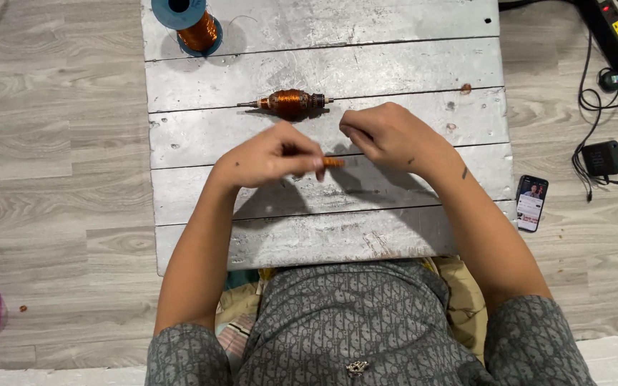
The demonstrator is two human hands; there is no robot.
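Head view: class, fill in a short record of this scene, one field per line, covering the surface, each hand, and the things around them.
Surface: low table of grey painted planks, standing on a wood-look floor
Left hand: left hand pinches a small copper-coloured piece at its fingertips
Right hand: right hand curled just beside that piece; whether it touches cannot be told
Behind the hands: copper-wound armature lying on its side
Far left corner: blue spool of copper wire
Floor at right: phone, black adapter, cables
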